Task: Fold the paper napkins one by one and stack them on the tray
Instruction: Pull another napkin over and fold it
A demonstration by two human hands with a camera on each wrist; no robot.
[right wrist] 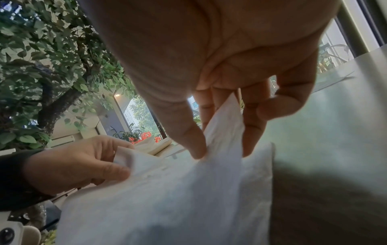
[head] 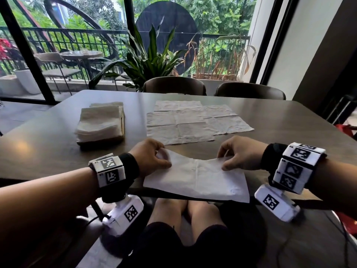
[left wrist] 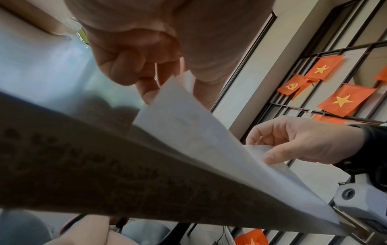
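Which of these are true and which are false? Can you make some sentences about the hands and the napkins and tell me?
1. Both hands hold one napkin. True: the left hand and the right hand each pinch a far corner.
2. The napkin hangs over the near edge of the table. True.
3. The tray has nothing on it. False: a stack of folded napkins sits on it.
4. No unfolded napkins are left. False: flat napkins lie spread out in the middle of the table.
5. The stack is to the right of the flat napkins. False: it is to their left.
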